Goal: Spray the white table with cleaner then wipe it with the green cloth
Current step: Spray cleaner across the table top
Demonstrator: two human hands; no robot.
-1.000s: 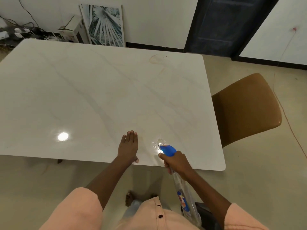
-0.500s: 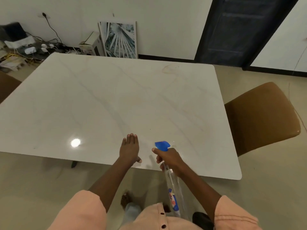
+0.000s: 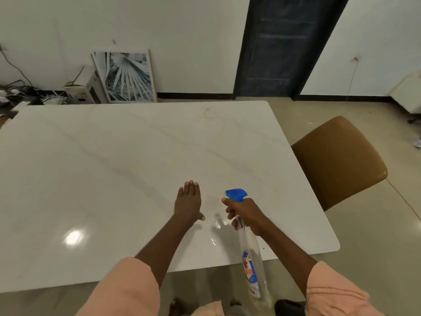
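The white table [image 3: 136, 167] fills most of what I see, its marble-veined top stretching away from me toward the far wall, with a bright lamp glare [image 3: 73, 237] near its close edge on my left. My right hand [image 3: 245, 213] is curled round the neck of the spray bottle [image 3: 251, 258], a finger at the trigger, the blue nozzle [image 3: 236, 194] aimed out over the tabletop while the clear body with its blue label hangs down past the table's near edge. My left hand [image 3: 188, 201] lies flat on the surface, fingers straight and together, just beside the bottle hand and not touching it. Between the two hands a few wet patches [image 3: 215, 224] glisten on the top (a faint brownish ring mark [image 3: 213, 111] shows near the far edge). A brown padded chair [image 3: 337, 160] stands at the table's right side. Beyond the table, a framed leaf print [image 3: 126, 77] leans against the wall beside a white box [image 3: 84, 88] and tangled cables [image 3: 16, 93], and a dark door [image 3: 284, 46] stands further right.
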